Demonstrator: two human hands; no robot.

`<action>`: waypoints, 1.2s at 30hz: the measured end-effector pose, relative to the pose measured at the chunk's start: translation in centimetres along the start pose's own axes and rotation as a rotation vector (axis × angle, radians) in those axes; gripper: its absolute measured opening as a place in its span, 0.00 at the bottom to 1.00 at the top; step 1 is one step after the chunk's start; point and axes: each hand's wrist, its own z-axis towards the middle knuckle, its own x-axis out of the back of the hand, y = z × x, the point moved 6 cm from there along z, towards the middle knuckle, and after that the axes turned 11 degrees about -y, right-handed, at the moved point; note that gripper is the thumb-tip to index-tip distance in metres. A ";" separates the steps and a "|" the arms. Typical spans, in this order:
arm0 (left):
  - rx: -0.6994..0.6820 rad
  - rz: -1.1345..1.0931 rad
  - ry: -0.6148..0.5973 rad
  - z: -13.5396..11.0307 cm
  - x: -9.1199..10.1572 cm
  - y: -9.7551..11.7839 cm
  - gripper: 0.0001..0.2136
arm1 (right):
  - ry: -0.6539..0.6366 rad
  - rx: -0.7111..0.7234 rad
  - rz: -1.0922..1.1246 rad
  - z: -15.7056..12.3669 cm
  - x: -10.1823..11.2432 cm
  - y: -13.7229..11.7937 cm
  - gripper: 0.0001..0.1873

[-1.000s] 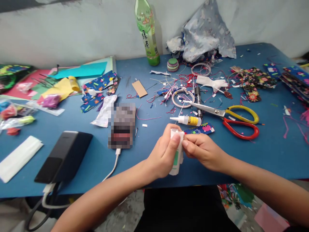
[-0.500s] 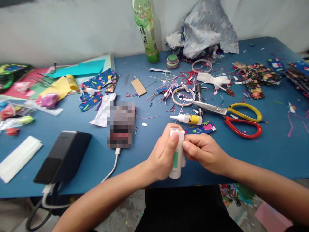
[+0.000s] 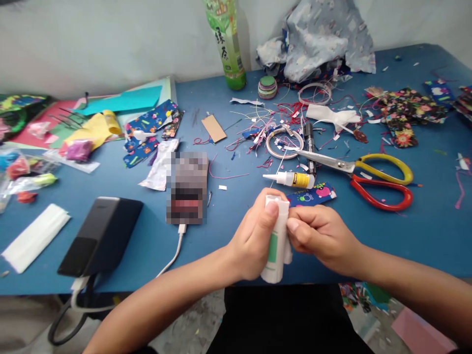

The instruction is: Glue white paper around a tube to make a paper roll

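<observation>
My left hand (image 3: 254, 236) is closed around a white folded piece with a green patch (image 3: 273, 268), thumb pressed on its upper front. It stands nearly upright near the table's front edge. Against its upper right side, my right hand (image 3: 320, 233) is closed in a pinch; what lies between those fingertips is hidden. A thin white thread (image 3: 282, 164) runs from behind my left hand up toward a white ring (image 3: 271, 147). Just beyond my hands lie a small glue bottle (image 3: 295, 179) with a yellow label and a blue patterned fabric strip (image 3: 315, 195).
Scissors (image 3: 344, 164) with yellow and red handles lie right of the glue, beside a black marker (image 3: 309, 142). Thread scraps surround them. A green tea bottle (image 3: 231, 54) stands at the back. Leftward are a pixelated device (image 3: 188, 187) on a white cable and a black power bank (image 3: 99, 236).
The view has shifted slightly, so my hands and the white piece appear a little lower and farther right. Both hands keep the same grip.
</observation>
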 end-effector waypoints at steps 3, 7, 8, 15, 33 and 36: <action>0.009 -0.124 0.000 0.1 -0.1 0.1 0.17 | -0.031 0.003 -0.055 -0.2 0.3 -0.5 0.18; 0.005 -0.142 -0.022 0.2 -0.2 0.2 0.17 | -0.050 -0.033 -0.205 -0.2 0.8 -0.8 0.18; 0.002 -0.113 -0.032 0.2 -0.3 0.2 0.17 | -0.052 -0.039 -0.213 -0.2 0.8 -0.9 0.17; 0.035 0.046 -0.042 0.0 0.0 -0.1 0.17 | -0.043 -0.164 -0.177 0.1 0.9 -0.6 0.16; 0.120 0.129 -0.040 -0.3 0.1 -0.2 0.18 | -0.067 -0.234 -0.097 -0.4 0.5 0.6 0.14; 0.148 0.069 -0.045 -0.2 0.1 -0.4 0.19 | -0.047 -0.232 -0.135 -0.5 0.6 0.7 0.15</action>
